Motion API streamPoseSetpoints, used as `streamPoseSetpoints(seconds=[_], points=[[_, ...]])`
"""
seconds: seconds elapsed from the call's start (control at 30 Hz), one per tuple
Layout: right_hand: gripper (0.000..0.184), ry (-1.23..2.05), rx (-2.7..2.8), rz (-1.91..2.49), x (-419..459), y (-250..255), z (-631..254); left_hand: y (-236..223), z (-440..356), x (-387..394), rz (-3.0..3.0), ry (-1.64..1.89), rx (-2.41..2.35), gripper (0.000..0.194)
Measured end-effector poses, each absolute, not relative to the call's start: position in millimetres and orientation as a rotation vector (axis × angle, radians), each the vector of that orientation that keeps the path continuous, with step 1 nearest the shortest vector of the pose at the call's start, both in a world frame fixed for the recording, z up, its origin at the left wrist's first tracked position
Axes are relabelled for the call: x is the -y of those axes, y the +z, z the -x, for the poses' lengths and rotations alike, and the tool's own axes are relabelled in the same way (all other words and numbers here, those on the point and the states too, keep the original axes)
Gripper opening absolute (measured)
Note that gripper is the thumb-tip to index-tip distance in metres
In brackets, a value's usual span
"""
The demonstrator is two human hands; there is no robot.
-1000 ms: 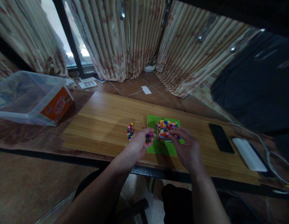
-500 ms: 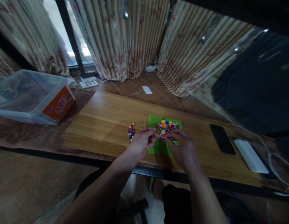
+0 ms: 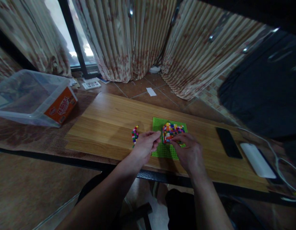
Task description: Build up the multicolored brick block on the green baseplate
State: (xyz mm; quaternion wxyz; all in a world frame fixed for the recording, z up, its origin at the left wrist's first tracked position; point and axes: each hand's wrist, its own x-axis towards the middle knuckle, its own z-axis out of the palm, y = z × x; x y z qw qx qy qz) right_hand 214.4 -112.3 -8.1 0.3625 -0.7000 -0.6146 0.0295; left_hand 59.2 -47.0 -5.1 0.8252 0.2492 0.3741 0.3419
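A green baseplate [image 3: 162, 151] lies on the wooden board [image 3: 107, 124]. On it stands a block of many-coloured small bricks [image 3: 173, 130]. My right hand [image 3: 187, 153] rests against the near side of that block, fingers curled and pinching at its lower edge. My left hand [image 3: 145, 146] is at the baseplate's left edge, fingers closed; what they hold is hidden. A short strip of coloured bricks [image 3: 134, 134] lies on the board just left of my left hand.
A clear plastic bin with an orange label [image 3: 35, 99] sits at the far left. A black phone [image 3: 228, 146] and a white device [image 3: 256, 159] with a cable lie at the right. Curtains and a tiled floor are beyond the board.
My left hand's small dark brick piece, seen a second ago, is now hidden in its closed fingers. Both hands have shifted slightly closer to the block.
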Motion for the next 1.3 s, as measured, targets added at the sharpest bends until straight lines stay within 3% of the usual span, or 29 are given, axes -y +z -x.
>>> streamPoseSetpoints(seconds=[0.3, 0.67, 0.97, 1.3], points=[[0.020, -0.019, 1.585, 1.885, 111.5, -8.9, -210.0, -4.3, -57.8, 47.8, -0.527, 0.758, -0.799, 0.012], [0.015, -0.029, 1.524, 1.896, 111.7, -7.6, -209.7, -3.1, -57.7, 48.4, -0.536, 0.716, -0.741, 0.016], [0.017, 0.348, 1.524, 1.562, 110.9, 2.4, -194.1, 0.8, -61.1, 52.4, -0.646, 0.692, -0.649, 0.017], [0.009, 0.514, 1.341, 1.534, 111.2, 4.3, -184.1, -4.8, -68.2, 55.0, -0.714, 0.739, -0.622, 0.034]])
